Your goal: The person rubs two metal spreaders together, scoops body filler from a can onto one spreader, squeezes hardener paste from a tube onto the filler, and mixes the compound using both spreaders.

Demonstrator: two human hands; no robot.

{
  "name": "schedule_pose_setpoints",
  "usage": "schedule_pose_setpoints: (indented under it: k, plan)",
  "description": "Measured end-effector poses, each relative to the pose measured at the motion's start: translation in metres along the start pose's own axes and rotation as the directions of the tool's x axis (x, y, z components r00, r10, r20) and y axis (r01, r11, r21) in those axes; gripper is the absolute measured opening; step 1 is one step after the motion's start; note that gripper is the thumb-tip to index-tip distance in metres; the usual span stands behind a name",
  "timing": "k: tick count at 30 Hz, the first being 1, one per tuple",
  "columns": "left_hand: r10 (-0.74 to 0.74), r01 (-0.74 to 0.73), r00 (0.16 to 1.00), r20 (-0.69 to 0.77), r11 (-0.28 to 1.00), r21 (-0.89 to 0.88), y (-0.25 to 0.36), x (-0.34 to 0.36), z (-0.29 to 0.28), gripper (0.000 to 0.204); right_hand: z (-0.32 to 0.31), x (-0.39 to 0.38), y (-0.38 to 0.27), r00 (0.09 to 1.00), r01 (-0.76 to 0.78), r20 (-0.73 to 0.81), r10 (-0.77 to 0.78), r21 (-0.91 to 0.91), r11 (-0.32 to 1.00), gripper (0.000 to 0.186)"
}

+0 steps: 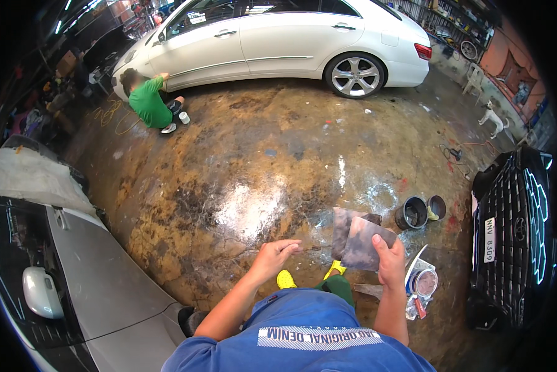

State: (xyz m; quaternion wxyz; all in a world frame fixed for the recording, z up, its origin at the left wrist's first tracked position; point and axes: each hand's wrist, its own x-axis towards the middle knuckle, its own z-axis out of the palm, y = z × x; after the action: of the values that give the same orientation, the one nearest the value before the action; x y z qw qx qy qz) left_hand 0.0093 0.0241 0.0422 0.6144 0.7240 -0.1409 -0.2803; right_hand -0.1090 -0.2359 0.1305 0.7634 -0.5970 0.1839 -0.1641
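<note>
Head view looks down on a stained, wet-looking workshop floor [241, 186]. The right hand [390, 260] is closed on a sheet of sandpaper [359, 239], thumb across its front face near the lower right corner, fingers behind it; the sheet is brownish-grey, folded or doubled so two overlapping panels show, and it is held up in the air above the floor. The left hand [277, 253] hangs just to the left of the sheet, apart from it, fingers loosely curled and holding nothing. Below the hands, yellow shoes [286, 279] stand on the floor. On the floor near the right hand sits a round open tin [425, 282] with a flat lid beside it, and farther up a dark bucket [412, 213] touching a smaller pot [437, 206]. Along the far edge of the floor a white car [291, 37] is parked, with a person in a green shirt [148, 102] crouching at its front wheel. A silver car [99, 279] fills the floor's left edge, a black car's grille [520, 223] the right.
</note>
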Motion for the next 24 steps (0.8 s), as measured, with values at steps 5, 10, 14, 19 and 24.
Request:
schedule_pose_setpoints:
  k: [5,10,14,19,24]
  plan:
    - [-0.035,0.035,0.999,-0.024,0.999,0.013,0.012,-0.003,-0.004,0.025,0.0,0.002,0.001,1.0,-0.006,-0.002,0.006,-0.009,1.0,0.021]
    - [-0.169,0.181,0.982,-0.08,0.967,0.178,0.002,0.006,-0.009,0.026,0.006,0.01,0.002,1.0,0.01,0.007,-0.01,-0.056,0.998,0.022]
    - [0.081,-0.071,0.995,-0.066,0.988,0.136,-0.039,0.019,-0.005,0.046,0.012,0.011,0.001,1.0,-0.018,0.019,0.019,-0.051,0.999,0.022]
    - [-0.017,-0.013,0.992,0.123,0.971,0.24,-0.218,0.032,-0.011,0.093,0.017,0.012,0.011,1.0,0.011,0.018,-0.01,-0.074,0.997,0.023]
    - [-0.573,0.559,0.496,0.653,0.786,0.265,-0.305,-0.039,0.006,0.08,0.004,0.012,0.024,0.999,0.031,0.008,-0.031,-0.065,0.997,0.024]
